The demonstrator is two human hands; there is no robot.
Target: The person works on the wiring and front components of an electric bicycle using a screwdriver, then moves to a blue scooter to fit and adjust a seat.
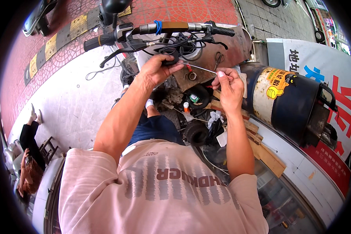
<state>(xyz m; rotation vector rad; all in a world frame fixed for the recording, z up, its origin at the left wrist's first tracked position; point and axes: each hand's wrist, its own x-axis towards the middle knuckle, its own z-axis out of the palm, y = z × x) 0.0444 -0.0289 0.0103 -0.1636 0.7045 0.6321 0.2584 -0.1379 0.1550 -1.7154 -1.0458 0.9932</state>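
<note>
A bicycle-style handlebar (195, 27) with black grips, brake levers and a blue tie spans the area in front of me. Under its middle, several dark cables (189, 43) hang in a tangle. My left hand (156, 71) is closed round a small black part (170, 54) below the bar, its fingers partly curled under it. In my right hand (228, 87) is a screwdriver (201, 68), pinched by its reddish handle. The thin metal shaft points left, its tip close to my left fingertips and the black part. Whether the tip touches a screw is too small to tell.
Scissors (219, 58) and a tape roll (192, 76) lie on a brownish board (206, 80). Below are an orange-white bottle (186, 106), a black roll (196, 133) and wooden planks (267, 156). A dark barrel (284, 101) stands right. Another person (30, 167) is at far left.
</note>
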